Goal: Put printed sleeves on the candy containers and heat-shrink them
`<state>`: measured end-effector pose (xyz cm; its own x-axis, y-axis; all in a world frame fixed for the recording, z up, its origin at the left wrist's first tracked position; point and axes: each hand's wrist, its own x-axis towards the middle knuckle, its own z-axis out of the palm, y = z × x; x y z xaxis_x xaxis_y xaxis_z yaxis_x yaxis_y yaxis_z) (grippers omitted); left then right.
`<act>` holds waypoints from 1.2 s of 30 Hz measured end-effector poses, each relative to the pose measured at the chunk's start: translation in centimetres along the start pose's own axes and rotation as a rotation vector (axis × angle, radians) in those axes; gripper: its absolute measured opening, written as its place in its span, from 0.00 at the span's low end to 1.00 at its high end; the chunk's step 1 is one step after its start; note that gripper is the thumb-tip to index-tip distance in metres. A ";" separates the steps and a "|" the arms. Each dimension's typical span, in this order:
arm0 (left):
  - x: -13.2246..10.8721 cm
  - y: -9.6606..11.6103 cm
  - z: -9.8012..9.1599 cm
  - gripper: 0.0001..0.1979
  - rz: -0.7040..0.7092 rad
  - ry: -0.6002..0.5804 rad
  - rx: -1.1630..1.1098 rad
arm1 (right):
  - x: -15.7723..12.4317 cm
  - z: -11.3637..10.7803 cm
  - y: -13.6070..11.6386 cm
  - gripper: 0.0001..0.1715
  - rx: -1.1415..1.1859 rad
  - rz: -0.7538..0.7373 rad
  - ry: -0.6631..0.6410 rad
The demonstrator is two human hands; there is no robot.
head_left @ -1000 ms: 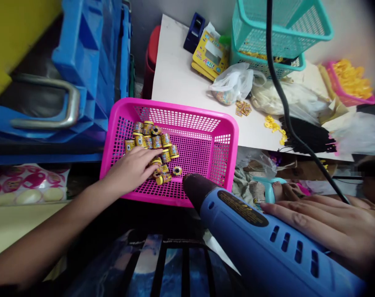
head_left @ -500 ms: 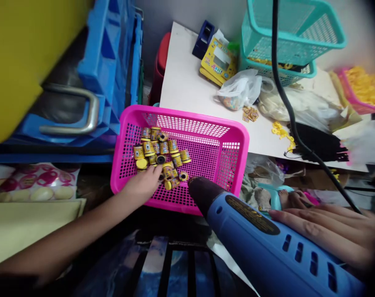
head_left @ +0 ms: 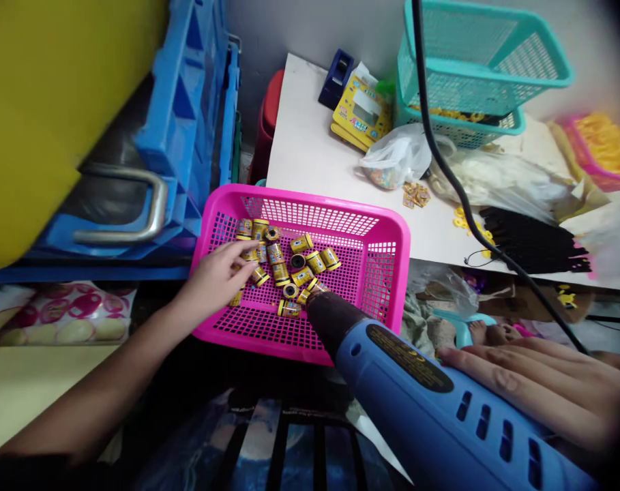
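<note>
My left hand [head_left: 215,276] lies open inside a pink plastic mesh basket [head_left: 310,202], its fingertips among several small yellow-and-black cylinders [head_left: 289,266] scattered on the basket floor. Some cylinders lie on their sides and a few stand upright. My right hand [head_left: 524,385] is wrapped over a blue heat gun [head_left: 406,385], whose dark nozzle points into the basket at the near cylinders. The nozzle hides the basket's near right floor.
A white table [head_left: 310,136] behind the basket holds turquoise baskets, a tape dispenser, plastic bags and yellow pieces. Blue plastic crates stand to the left. A black cable hangs across the right side.
The cylinders have spread out across the basket floor toward the right. My left hand has moved left among them. The heat gun stays in my right hand.
</note>
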<state>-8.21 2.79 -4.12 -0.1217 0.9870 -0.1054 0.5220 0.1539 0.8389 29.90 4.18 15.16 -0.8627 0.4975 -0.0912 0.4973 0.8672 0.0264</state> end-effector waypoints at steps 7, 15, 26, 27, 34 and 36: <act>-4.1 -1.3 -2.5 0.14 0.022 0.189 0.225 | 0.7 1.0 -0.2 0.32 -0.034 -0.084 -0.123; -5.8 -2.6 -3.2 0.12 0.044 0.247 0.393 | 0.7 0.8 -0.5 0.30 -0.024 -0.096 -0.116; -5.6 -2.3 -3.1 0.13 -0.019 0.297 0.365 | 3.5 1.5 -1.8 0.28 0.032 0.011 0.023; -5.7 -2.3 -3.0 0.13 -0.013 0.294 0.362 | 3.8 1.5 -1.8 0.28 0.020 0.031 0.037; -3.7 -2.5 -1.4 0.16 0.230 0.287 0.321 | 4.8 2.0 -1.9 0.26 0.181 0.008 -0.034; -1.2 -2.2 -0.6 0.19 0.227 0.242 0.332 | 4.4 2.0 -1.7 0.26 0.159 0.023 -0.032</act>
<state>-9.71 1.25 -5.49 -0.1456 0.9642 0.2214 0.7955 -0.0189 0.6057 25.41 4.83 12.69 -0.8487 0.5141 -0.1244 0.5275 0.8397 -0.1287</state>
